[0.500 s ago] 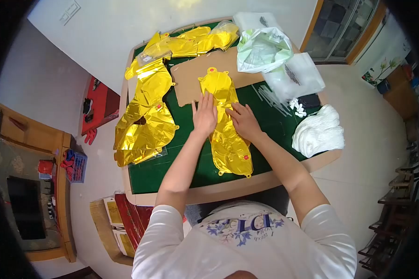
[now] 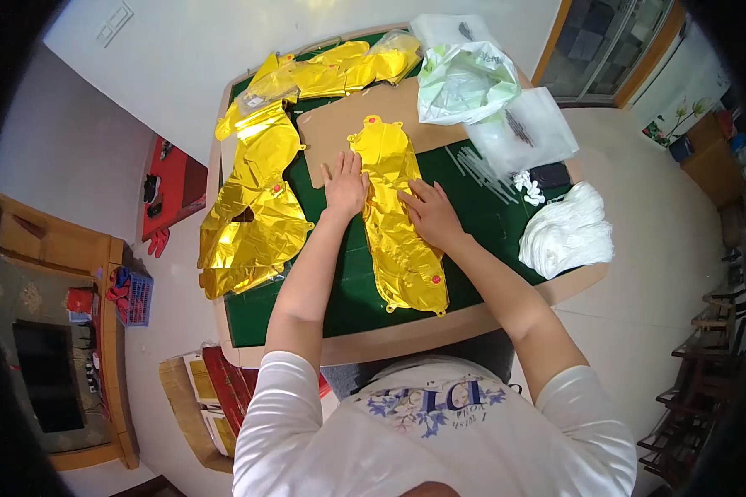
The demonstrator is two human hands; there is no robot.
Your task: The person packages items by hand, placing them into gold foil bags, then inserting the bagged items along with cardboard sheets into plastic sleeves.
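Across the near edge of the cardboard sheet lies the narrow gold foil piece, its far end on the cardboard and the rest running over the green tabletop toward the wearer. From my remote seat I see that the left hand has moved outward since half a second ago; it lies flat over the cardboard's near-left corner, along the foil's left edge, fingers spread and closed on nothing. The right hand has hardly shifted: it lies on the foil's right edge, nearer the wearer than the cardboard, fingers apart; how hard it presses I cannot tell. More of the foil's middle is bared to me, so I judge the right hand does most of the steadying. Left of the cardboard sits a wider gold foil piece; right of it, a white bundle.
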